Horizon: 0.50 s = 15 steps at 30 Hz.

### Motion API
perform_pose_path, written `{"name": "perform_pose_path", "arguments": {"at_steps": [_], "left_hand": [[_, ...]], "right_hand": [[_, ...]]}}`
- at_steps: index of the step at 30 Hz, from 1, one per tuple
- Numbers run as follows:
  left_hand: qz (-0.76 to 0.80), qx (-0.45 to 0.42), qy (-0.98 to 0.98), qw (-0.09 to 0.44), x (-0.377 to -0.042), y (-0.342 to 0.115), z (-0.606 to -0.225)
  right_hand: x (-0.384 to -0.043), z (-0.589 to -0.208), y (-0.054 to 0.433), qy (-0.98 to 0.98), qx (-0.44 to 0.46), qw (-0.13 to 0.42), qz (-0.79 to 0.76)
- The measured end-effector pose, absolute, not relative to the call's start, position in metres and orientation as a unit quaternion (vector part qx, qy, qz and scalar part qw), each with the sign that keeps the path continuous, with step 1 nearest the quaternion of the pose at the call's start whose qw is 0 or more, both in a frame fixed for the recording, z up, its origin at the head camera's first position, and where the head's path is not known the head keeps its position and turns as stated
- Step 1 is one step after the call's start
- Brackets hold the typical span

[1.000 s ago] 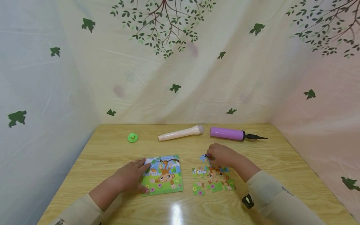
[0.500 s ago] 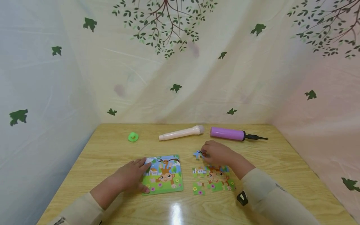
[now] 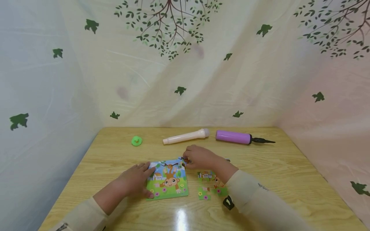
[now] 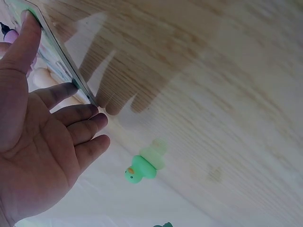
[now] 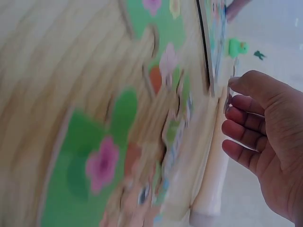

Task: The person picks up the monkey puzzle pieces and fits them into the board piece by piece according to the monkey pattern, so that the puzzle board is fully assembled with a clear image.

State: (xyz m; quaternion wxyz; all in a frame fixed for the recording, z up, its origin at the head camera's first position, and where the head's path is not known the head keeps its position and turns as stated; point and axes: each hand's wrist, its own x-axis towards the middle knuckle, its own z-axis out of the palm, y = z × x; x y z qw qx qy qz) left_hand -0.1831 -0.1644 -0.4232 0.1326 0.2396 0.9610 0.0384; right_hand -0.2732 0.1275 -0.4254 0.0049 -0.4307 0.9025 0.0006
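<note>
My left hand (image 3: 131, 181) lies with spread, fairly straight fingers over the left edge of a square monkey picture board (image 3: 170, 189). In the left wrist view its thumb and index fingertip press on the board's face, and the other fingers lie along the edge. My right hand (image 3: 200, 158) pinches a jigsaw puzzle piece (image 5: 230, 97) between thumb and fingertips. The piece is at the board's upper right corner and overlaps it in the head view. Under the right forearm, partly hidden, more jigsaw pieces (image 3: 204, 194) with monkey, house and flower parts lie on the table.
A green toy duck (image 3: 136, 141) sits at the back left of the wooden table (image 3: 115, 150). Behind the hands lie a pale toy microphone (image 3: 186, 137) and a purple hand pump (image 3: 233, 137) with a black nozzle. A leaf-printed cloth (image 3: 144, 77) hangs behind the table.
My right hand has lifted a jigsaw piece away from the group of pieces and carried it left to the board's upper right corner. The left hand has stayed in place.
</note>
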Motion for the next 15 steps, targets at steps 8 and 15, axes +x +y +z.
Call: {"name": "perform_pose_path", "arguments": {"at_steps": [8, 15], "left_hand": [[0.025, 0.23, 0.963, 0.138, -0.185, -0.165, -0.428], [0.02, 0.226, 0.964, 0.139, -0.187, -0.165, -0.429]], "right_hand": [[-0.264, -0.43, 0.089, 0.893, -0.45, 0.02, 0.016], [-0.263, -0.435, 0.072, 0.887, -0.461, 0.003, 0.036]]}}
